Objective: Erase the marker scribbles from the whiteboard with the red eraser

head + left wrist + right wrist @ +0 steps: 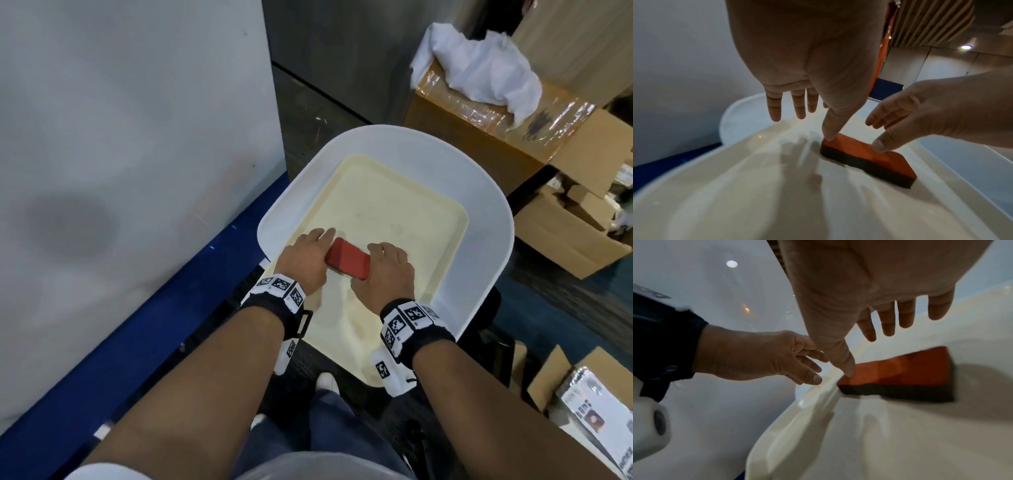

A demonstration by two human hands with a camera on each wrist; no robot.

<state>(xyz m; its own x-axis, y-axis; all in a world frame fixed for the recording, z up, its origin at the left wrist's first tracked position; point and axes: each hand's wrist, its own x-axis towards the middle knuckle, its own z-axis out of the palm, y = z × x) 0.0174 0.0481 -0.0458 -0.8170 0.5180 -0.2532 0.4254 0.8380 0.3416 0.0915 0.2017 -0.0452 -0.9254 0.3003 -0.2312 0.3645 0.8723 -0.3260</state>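
The cream whiteboard [394,185] lies on a white round-cornered table [486,209]. Faint grey marks [394,228] show near the board's middle. The red eraser [347,258], red on top with a dark felt layer underneath, lies flat on the board between my hands. My left hand [308,255] is at its left end with straight fingers, and the left thumb [829,136] touches the eraser's [865,155] corner. My right hand [387,263] is at the right end with loosely straight fingers. The right thumb [847,369] rests on the eraser's [900,371] top edge.
Taped cardboard boxes [479,137] with a crumpled white cloth [479,65] stand behind the table at the right. More boxes [565,233] lie on the floor at the right. A white wall panel [137,137] with a blue base strip [154,342] runs along the left.
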